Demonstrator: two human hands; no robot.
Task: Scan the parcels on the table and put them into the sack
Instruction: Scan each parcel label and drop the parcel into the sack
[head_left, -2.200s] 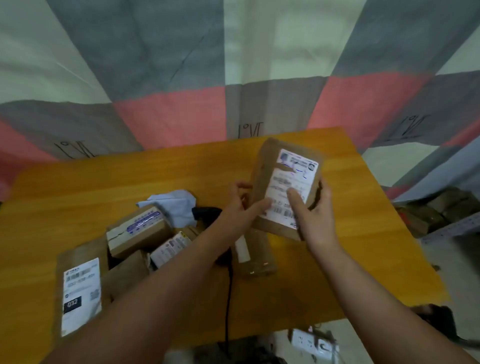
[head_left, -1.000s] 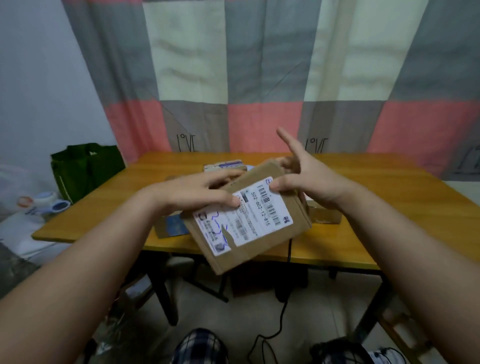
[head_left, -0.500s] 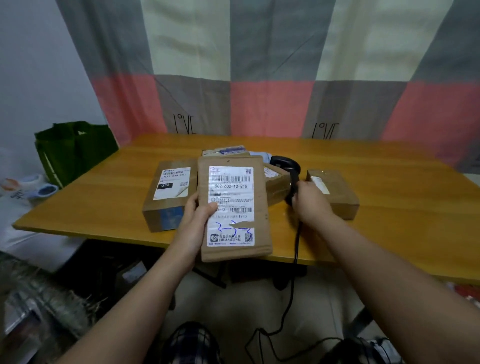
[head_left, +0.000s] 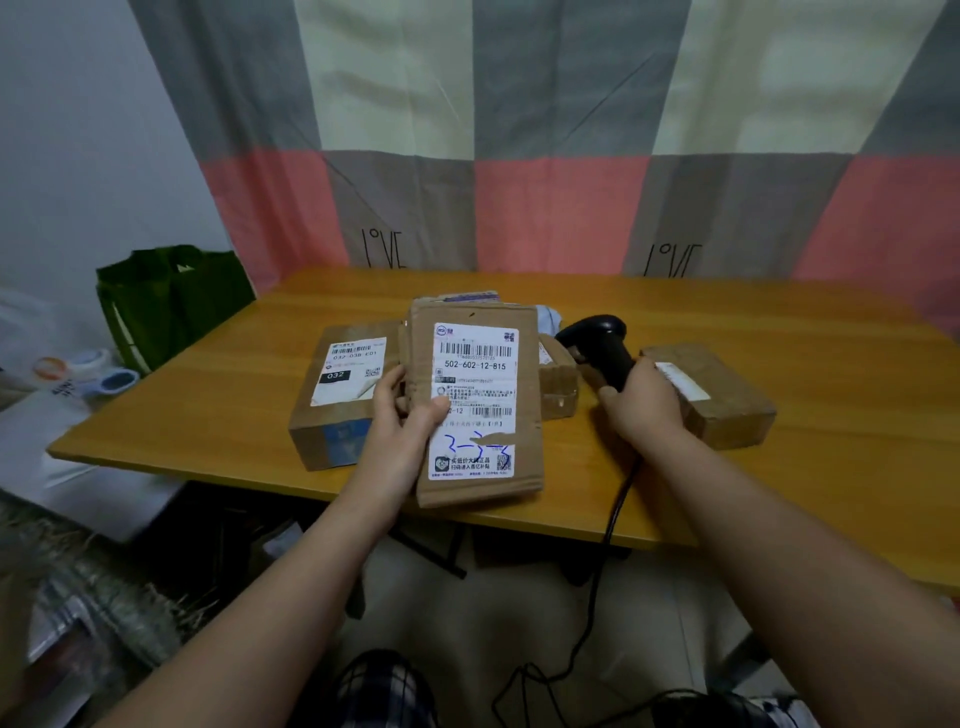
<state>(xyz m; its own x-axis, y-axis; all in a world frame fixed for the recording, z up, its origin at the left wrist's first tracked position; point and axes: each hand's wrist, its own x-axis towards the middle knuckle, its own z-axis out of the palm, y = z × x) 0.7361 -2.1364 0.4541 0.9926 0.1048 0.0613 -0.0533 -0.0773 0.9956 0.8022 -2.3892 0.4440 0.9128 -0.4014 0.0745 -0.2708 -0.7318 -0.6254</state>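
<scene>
Since a second ago the right hand (head_left: 644, 405) has left the flat parcel (head_left: 475, 405) and gone to the scanner (head_left: 602, 348), and the parcel has turned from a slant to stand straight up the frame.

At the left edge a green bag (head_left: 171, 301) stands beside the table (head_left: 831, 364). Left of centre a brown box (head_left: 337, 400) lies on the tabletop, its white label marked 032 facing up. Just right of it, the left hand (head_left: 402, 426) grips the flat parcel by its left edge, thumb pressed on the label, fingers hidden behind.

The flat parcel sits at the centre of the frame, lifted above the table's near edge and in front of the other boxes. Its long axis runs bottom to top of the frame. The label faces the camera and reads upright, with the main barcode at the upper end. It is thin, creased brown cardboard with a white label printed 502-602-12-815 and blue handwriting on the lower part.

Behind its right edge a small box (head_left: 558, 384) peeks out. Right of that, the black scanner has its head aimed towards the upper left, and the right hand is curled round its handle; a black cable (head_left: 618, 509) drops from there past the table edge. Further right, touching that hand, lies another brown box (head_left: 722, 395) with a pale strip on top.
</scene>
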